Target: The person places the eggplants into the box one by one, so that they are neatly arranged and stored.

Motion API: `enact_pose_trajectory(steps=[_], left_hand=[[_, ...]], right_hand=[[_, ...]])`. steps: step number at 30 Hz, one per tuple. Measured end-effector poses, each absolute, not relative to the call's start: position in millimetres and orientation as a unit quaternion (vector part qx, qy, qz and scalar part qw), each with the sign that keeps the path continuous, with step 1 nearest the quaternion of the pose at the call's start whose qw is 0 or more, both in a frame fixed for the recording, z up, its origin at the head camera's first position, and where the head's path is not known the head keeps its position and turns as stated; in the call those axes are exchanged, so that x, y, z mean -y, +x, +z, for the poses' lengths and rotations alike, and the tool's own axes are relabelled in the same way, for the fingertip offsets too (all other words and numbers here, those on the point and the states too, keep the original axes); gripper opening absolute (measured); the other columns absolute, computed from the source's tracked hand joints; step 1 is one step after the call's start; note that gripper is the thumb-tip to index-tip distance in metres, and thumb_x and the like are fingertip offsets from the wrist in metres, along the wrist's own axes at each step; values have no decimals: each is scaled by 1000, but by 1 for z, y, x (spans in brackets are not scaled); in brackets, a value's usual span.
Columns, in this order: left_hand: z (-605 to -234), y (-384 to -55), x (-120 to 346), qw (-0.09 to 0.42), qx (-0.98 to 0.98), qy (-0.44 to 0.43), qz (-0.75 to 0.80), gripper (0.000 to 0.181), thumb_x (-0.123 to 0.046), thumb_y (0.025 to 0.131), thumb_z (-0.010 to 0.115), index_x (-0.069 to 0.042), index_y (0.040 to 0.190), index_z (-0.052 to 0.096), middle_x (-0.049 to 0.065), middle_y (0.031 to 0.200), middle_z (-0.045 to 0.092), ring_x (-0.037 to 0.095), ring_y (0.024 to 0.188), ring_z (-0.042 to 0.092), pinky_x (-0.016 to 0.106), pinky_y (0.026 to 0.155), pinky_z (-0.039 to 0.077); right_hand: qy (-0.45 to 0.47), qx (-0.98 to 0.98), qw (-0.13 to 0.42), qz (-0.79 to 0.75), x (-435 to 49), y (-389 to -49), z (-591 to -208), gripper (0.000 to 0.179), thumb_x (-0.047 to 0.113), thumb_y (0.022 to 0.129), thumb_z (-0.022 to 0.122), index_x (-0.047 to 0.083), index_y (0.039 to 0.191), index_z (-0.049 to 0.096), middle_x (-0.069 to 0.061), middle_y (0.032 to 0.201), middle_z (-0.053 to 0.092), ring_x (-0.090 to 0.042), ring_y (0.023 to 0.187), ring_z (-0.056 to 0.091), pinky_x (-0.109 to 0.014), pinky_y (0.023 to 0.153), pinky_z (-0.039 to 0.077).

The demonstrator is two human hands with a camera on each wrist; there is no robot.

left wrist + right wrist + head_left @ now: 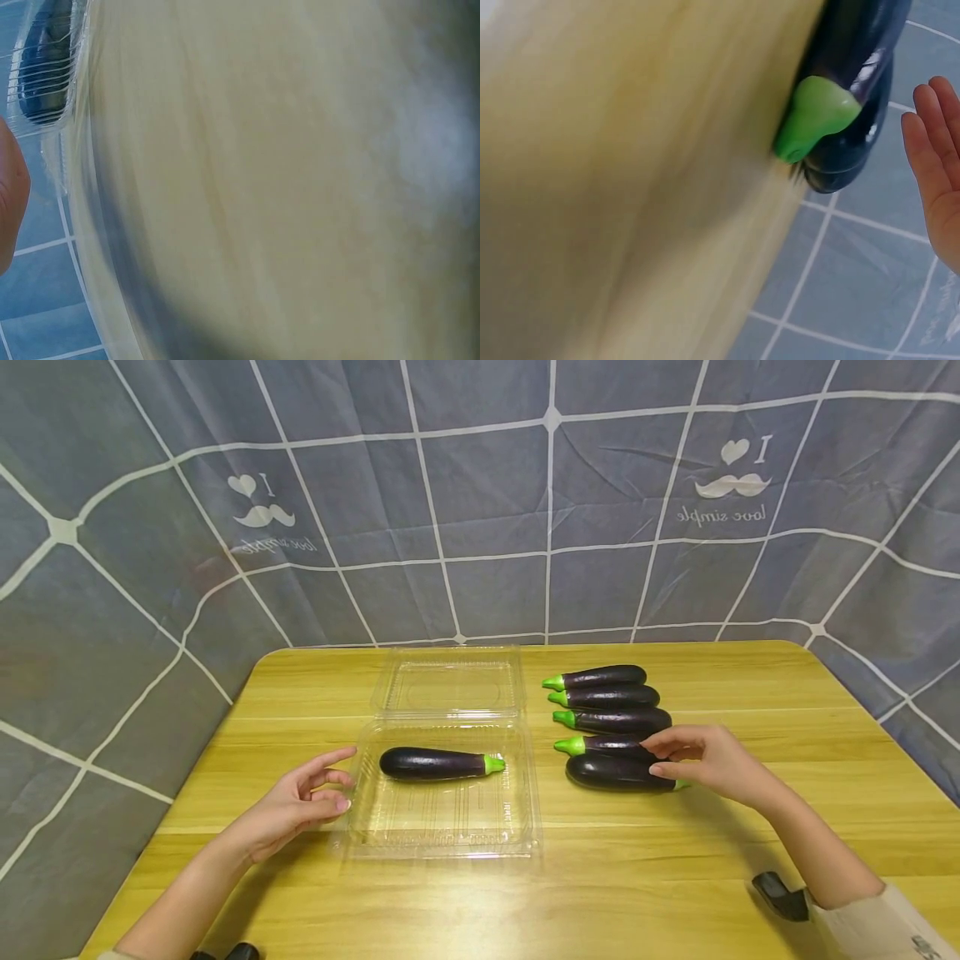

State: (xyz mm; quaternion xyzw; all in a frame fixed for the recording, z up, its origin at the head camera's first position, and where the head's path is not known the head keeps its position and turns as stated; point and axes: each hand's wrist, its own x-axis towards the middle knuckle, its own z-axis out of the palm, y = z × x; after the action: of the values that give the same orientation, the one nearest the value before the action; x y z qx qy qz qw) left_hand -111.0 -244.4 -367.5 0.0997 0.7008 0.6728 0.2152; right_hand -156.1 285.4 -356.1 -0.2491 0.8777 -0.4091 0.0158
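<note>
The step in hand appears to be picking up an eggplant: the right hand (708,764) hovers over the stem end of the near eggplant (615,773), which lies just below and to its left, close against the next eggplant (600,745). The right hand seems to grasp nothing; its thumb and fingers are parted, and the right wrist view shows the fingers extended. Three more eggplants (622,721) lie beyond its fingertips, stems pointing left, away from it.

The next move likely calls for bringing thumb and fingers together around the near eggplant, then lifting it and carrying it left to the box (442,814), on the bare side nearer the person.

The right forearm slants in from the lower right, the hand reaching left with the thumb on its near side. The left hand (300,802) is unclenched and holds nothing, fingers loosely bent toward the box just to its right; contact with the rim is unclear. Inside, the boxed eggplant (435,764) lies right of that hand.
</note>
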Motion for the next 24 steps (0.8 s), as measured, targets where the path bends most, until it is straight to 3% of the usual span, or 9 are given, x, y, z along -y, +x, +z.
enact_pose_trajectory(steps=[24], left_hand=[[-368,-111,245,214,-699,102,674,61,1,89,58,-16,143,35,5,112,48,10,89,57,26,79,51]], right_hand=[[-245,-885,8,-395,-295,-154,-373,26,6,76,76,1,100,69,-8,92,68,-8,79,61,-19,68,51]])
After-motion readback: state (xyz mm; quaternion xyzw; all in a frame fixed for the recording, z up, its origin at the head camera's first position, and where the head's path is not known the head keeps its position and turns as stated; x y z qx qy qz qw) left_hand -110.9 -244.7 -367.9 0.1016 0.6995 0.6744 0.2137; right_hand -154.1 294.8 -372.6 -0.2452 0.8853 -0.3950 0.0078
